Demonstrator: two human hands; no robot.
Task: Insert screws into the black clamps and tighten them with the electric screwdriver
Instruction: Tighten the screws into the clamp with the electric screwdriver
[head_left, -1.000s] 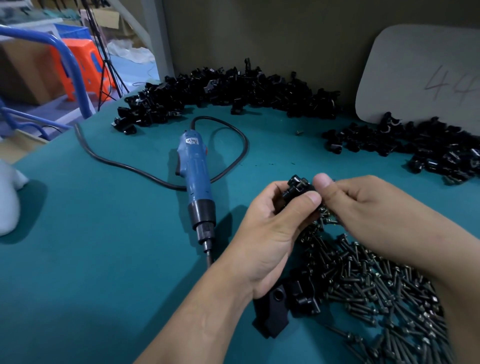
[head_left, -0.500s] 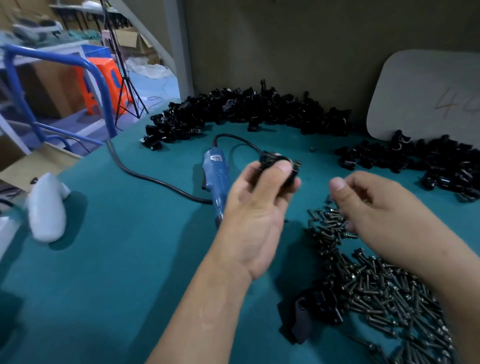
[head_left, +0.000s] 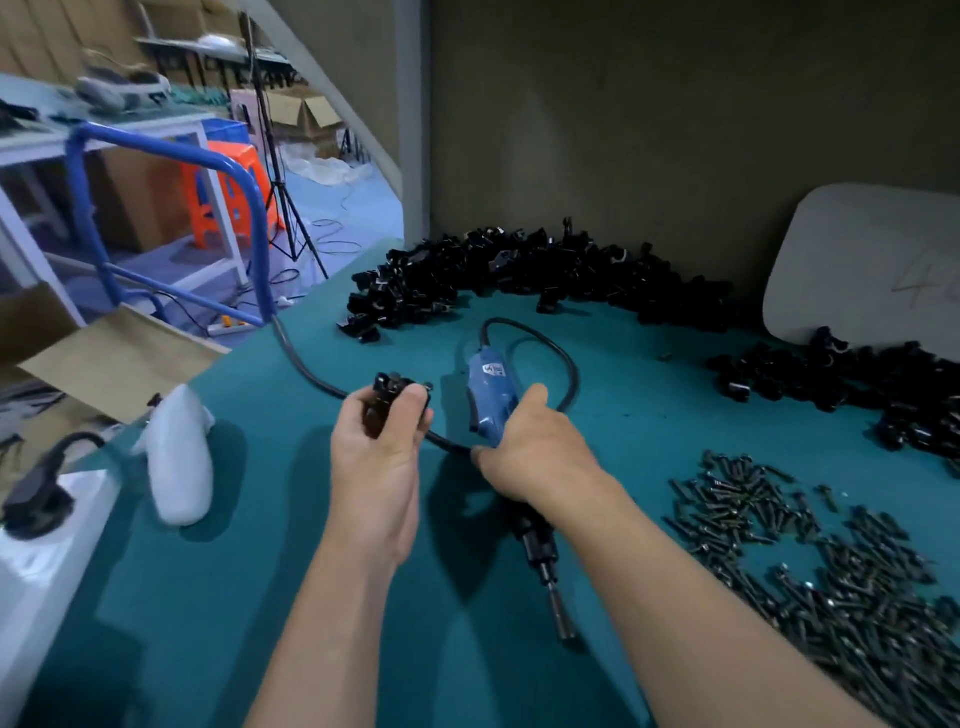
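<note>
My left hand (head_left: 376, 457) grips a black clamp (head_left: 388, 396) above the green table, left of centre. My right hand (head_left: 535, 457) is wrapped round the blue electric screwdriver (head_left: 491, 389), whose black nose and bit (head_left: 553, 587) point down towards me. A heap of dark screws (head_left: 810, 561) lies at the right. Black clamps are piled along the back wall (head_left: 519, 270) and at the far right (head_left: 841, 379).
The screwdriver's black cable (head_left: 561, 358) loops behind it and runs off the table's left edge. A white object (head_left: 179, 462) lies at the left edge. A grey board (head_left: 862, 260) leans on the wall at the right. Blue railing (head_left: 171, 156) stands beyond the table.
My right hand left the screws and took hold of the screwdriver. My left hand carried the clamp leftwards. The view swung left.
</note>
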